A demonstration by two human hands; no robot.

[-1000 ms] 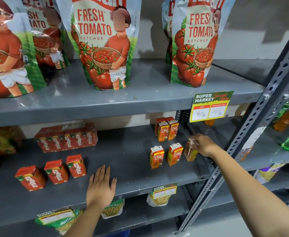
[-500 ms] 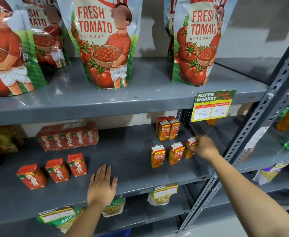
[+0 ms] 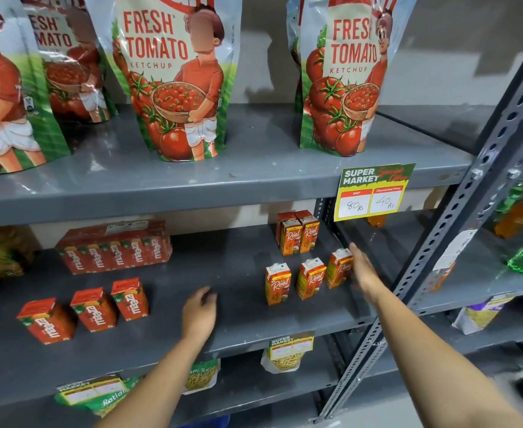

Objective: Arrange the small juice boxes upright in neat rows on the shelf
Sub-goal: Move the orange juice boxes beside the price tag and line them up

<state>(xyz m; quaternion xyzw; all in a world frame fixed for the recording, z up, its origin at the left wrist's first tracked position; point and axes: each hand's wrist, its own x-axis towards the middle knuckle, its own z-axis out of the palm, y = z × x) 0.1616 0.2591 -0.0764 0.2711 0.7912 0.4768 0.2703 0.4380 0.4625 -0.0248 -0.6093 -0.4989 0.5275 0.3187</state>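
On the grey middle shelf [image 3: 238, 319], the left hand [image 3: 199, 310] hovers near the front edge, fingers loosely curled, empty. Beyond it three Real juice boxes [image 3: 311, 278] stand upright in a row; the right hand [image 3: 363, 271], fingers spread, lies just beside the rightmost box [image 3: 338, 268] — contact unclear. Behind that row stands a cluster of Real boxes [image 3: 299, 231]; left of the hands, three Maaza boxes [image 3: 95, 308] — then a wrapped Maaza multipack [image 3: 115, 247].
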